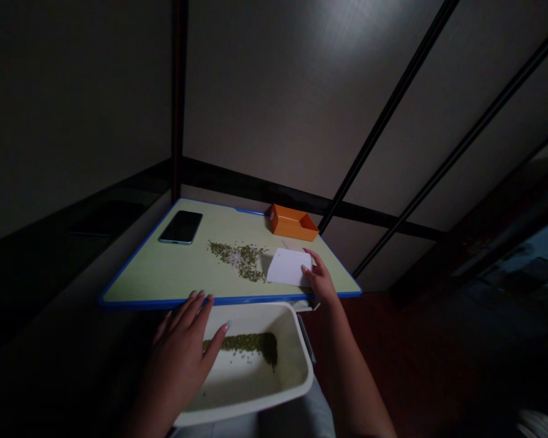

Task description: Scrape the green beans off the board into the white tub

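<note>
My right hand [318, 277] grips a flat white scraper [287, 267] by its right side, thumb on the face toward me. The scraper stands tilted on the pale green board, its left edge beside a spread of small green seeds [244, 260] with some whitish bits among them. My left hand [189, 331] is spread over the left part of a white plastic tub [292, 380], fingertips at the board's front edge, holding nothing. Inside the tub a band of green seeds [256, 344] lies along the far side, partly hidden by my left hand.
The board [164, 274] has a blue rim and meets a dark-framed wall panel at its back. A phone [181, 227] lies at its left; an orange open box [295, 223] stands at the back right. The tub rests at my lap, just below the board's front edge.
</note>
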Action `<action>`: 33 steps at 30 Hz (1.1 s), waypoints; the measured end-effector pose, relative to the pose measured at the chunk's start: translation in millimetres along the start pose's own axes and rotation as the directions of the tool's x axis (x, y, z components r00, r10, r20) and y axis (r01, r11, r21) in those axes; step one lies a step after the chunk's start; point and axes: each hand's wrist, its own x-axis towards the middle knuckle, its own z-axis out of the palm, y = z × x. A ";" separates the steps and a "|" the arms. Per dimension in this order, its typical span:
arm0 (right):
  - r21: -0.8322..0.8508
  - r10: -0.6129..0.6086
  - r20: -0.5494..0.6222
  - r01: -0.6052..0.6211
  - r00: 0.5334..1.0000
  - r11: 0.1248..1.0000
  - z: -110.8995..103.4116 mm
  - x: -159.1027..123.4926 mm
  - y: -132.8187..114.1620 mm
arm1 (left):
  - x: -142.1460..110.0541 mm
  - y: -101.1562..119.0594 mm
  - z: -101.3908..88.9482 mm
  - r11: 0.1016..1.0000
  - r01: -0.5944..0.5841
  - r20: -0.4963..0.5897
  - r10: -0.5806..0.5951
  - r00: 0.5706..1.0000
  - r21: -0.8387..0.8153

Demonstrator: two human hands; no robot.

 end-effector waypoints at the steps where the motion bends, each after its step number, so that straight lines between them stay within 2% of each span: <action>1: 0.005 0.003 0.007 -0.003 1.000 1.000 0.2 0.2 0.0 | 0.1 0.2 -0.3 1.000 0.002 -0.002 -0.002 1.000 0.001; 7: 0.027 -0.016 0.042 0.015 0.999 1.000 2.0 -1.0 -1.0 | -0.1 -0.2 -1.0 1.000 0.000 0.008 0.000 1.000 -0.006; 13: 0.013 0.043 0.032 -0.044 0.999 0.999 4.9 -3.5 -5.5 | -0.2 0.0 0.1 1.000 0.009 -0.001 -0.009 1.000 -0.014; 26: -0.036 0.049 0.064 -0.047 0.997 0.998 8.1 -10.3 -7.4 | 2.0 1.9 -5.1 1.000 0.018 0.039 -0.017 0.999 -0.012; 33: -0.026 0.043 0.009 -0.042 0.999 0.999 8.1 -17.2 -10.0 | 2.1 0.4 -2.4 1.000 0.015 0.039 -0.015 0.999 -0.016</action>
